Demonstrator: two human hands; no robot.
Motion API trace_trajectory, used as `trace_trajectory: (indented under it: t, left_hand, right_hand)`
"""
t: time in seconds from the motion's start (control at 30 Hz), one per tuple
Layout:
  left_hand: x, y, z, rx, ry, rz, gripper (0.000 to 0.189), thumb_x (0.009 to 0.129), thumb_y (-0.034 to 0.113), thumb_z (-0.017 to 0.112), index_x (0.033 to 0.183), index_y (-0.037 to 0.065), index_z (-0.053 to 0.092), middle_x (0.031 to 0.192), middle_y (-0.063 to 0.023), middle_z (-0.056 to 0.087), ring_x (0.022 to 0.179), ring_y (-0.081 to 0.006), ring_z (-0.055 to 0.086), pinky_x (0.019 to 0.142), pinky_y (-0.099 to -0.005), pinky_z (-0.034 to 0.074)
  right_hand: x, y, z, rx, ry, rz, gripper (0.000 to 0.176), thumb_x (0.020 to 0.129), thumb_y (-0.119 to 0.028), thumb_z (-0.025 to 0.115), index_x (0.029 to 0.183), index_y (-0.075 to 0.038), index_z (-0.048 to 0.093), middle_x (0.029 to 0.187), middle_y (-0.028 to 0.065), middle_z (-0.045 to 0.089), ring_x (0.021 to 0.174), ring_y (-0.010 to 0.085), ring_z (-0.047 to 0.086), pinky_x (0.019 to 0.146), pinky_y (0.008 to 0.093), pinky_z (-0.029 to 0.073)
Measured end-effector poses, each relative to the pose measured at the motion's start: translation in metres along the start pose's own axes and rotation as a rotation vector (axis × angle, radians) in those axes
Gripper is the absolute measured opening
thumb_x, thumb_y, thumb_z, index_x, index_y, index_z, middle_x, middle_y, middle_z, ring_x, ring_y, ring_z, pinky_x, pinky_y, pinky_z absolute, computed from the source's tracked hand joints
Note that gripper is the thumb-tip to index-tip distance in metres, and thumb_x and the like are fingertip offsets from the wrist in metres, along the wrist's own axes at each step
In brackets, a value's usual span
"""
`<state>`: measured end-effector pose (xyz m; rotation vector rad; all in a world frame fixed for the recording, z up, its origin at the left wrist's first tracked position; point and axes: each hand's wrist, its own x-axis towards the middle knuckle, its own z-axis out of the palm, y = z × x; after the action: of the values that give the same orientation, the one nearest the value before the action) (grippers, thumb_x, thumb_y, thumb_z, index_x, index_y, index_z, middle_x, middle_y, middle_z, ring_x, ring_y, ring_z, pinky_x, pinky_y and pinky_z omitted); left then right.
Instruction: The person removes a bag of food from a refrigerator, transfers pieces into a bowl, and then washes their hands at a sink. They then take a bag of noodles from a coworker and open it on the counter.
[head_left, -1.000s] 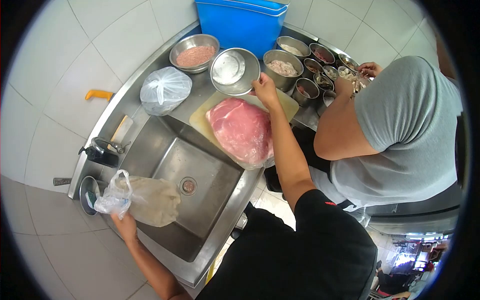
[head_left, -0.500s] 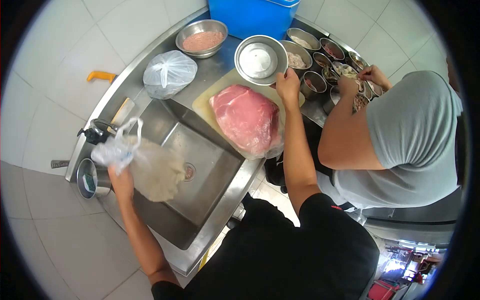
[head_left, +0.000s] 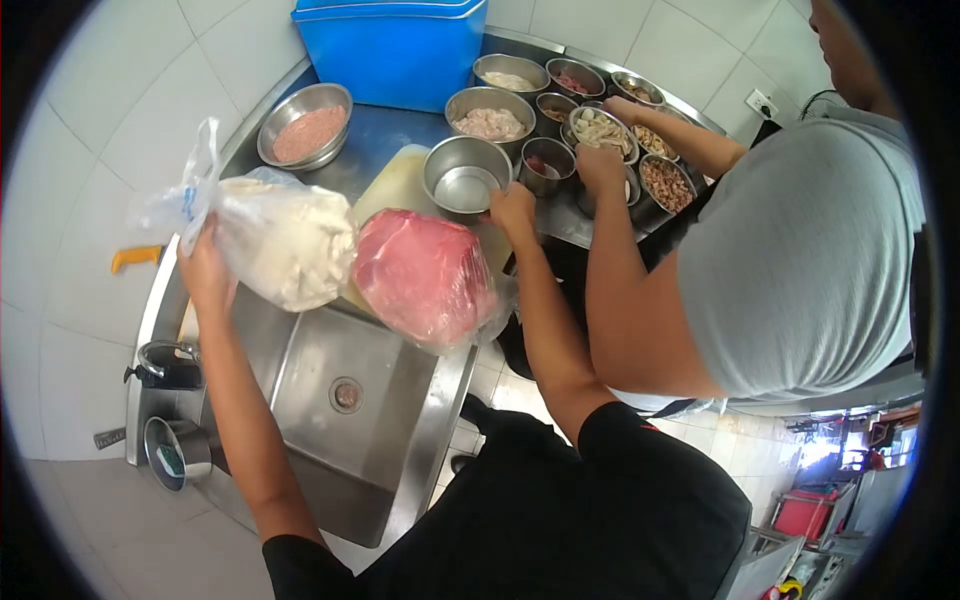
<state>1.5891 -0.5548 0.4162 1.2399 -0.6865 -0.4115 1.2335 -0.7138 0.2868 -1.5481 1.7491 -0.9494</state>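
Grips bag (head_left: 285, 240) by its neck with left hand (head_left: 205, 275), fingers curled fully round the plastic. Holds it above sink (head_left: 340, 400), white bulk hanging just right of the fingers, beside meat (head_left: 420, 275). Clasps near rim of bowl (head_left: 465, 175) with right hand (head_left: 513, 212), fingers closed on it; bowl lies just beyond the fingertips. Places meat on board (head_left: 400, 185), between both hands.
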Motion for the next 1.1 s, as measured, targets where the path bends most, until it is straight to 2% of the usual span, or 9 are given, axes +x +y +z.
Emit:
trace_trajectory:
  t: [0.33,0.4,0.5,0.7,0.9,0.93,0.97,1.0,1.1]
  left_hand:
    - [0.027,-0.032,0.041,-0.073,-0.198,-0.020,0.025,0.083,0.009,0.057,0.104,-0.005,0.056,0.095,-0.0053,0.059,0.085,-0.0140,0.054,0.076,-0.0265,0.041]
    - [0.031,-0.037,0.035,-0.073,-0.173,-0.009,0.025,0.083,0.009,0.058,0.104,-0.005,0.056,0.095,-0.0052,0.059,0.084,-0.0137,0.053,0.076,-0.0264,0.041]
    - [0.037,-0.045,0.018,-0.043,-0.115,-0.036,0.027,0.083,0.009,0.058,0.105,-0.005,0.055,0.097,-0.0064,0.059,0.086,-0.0144,0.054,0.077,-0.0261,0.041]
    - [0.023,-0.040,-0.024,0.046,-0.052,-0.057,0.032,0.083,0.007,0.056,0.112,-0.005,0.050,0.104,-0.0093,0.058,0.097,-0.0171,0.053,0.084,-0.0273,0.041]
    - [0.006,-0.025,-0.049,0.185,0.035,-0.090,0.030,0.084,0.006,0.053,0.111,-0.007,0.050,0.108,-0.0107,0.055,0.099,-0.0179,0.052,0.087,-0.0288,0.039]
    - [0.006,-0.022,-0.050,0.165,0.029,-0.099,0.030,0.084,0.005,0.053,0.110,-0.007,0.051,0.109,-0.0110,0.055,0.098,-0.0182,0.052,0.087,-0.0289,0.039]
    - [0.004,-0.019,-0.048,0.173,0.030,-0.091,0.030,0.084,0.005,0.053,0.110,-0.007,0.051,0.109,-0.0110,0.055,0.098,-0.0182,0.052,0.087,-0.0289,0.039]
    - [0.001,-0.013,-0.043,0.195,0.013,-0.097,0.030,0.083,0.006,0.053,0.110,-0.007,0.051,0.109,-0.0108,0.055,0.098,-0.0181,0.052,0.087,-0.0290,0.039]
    - [0.003,-0.012,-0.044,0.246,0.008,-0.079,0.028,0.083,0.006,0.053,0.108,-0.007,0.052,0.105,-0.0102,0.056,0.095,-0.0172,0.052,0.084,-0.0285,0.040]
  right_hand:
    - [0.017,0.015,0.015,0.247,-0.151,0.173,0.030,0.081,-0.013,0.046,0.092,0.015,0.051,0.081,0.0238,0.060,0.063,0.0316,0.065,0.051,0.0374,0.053]
    - [0.016,0.007,0.020,0.325,-0.164,0.116,0.032,0.082,-0.008,0.043,0.094,0.020,0.047,0.079,0.0239,0.059,0.058,0.0292,0.065,0.046,0.0324,0.054]
    - [0.019,-0.021,0.021,0.258,-0.256,0.107,0.031,0.082,-0.008,0.044,0.094,0.021,0.045,0.085,0.0266,0.057,0.060,0.0321,0.065,0.048,0.0332,0.055]
    - [0.091,-0.033,0.097,0.689,-0.317,0.130,0.030,0.081,-0.005,0.045,0.092,0.023,0.044,0.097,0.0280,0.053,0.067,0.0354,0.064,0.052,0.0341,0.057]
    - [0.147,-0.072,0.151,0.620,-0.238,0.235,0.021,0.077,-0.004,0.053,0.084,0.016,0.055,0.081,0.0210,0.063,0.071,0.0245,0.065,0.054,0.0317,0.053]
    - [0.160,-0.071,0.163,0.457,-0.244,0.135,0.018,0.078,-0.006,0.055,0.079,0.012,0.058,0.076,0.0166,0.064,0.067,0.0222,0.065,0.054,0.0310,0.053]
    - [0.172,-0.065,0.171,-0.061,-0.292,-0.189,0.016,0.077,-0.010,0.058,0.073,0.005,0.062,0.075,0.0114,0.065,0.068,0.0189,0.065,0.058,0.0296,0.052]
    - [0.185,-0.059,0.179,-0.566,-0.182,-0.516,0.015,0.076,-0.014,0.061,0.068,-0.002,0.065,0.074,0.0063,0.066,0.068,0.0156,0.065,0.062,0.0282,0.051]
    - [0.196,-0.072,0.176,-0.569,-0.261,-0.516,0.010,0.071,-0.018,0.066,0.071,-0.008,0.067,0.077,0.0041,0.066,0.073,0.0152,0.063,0.064,0.0287,0.050]
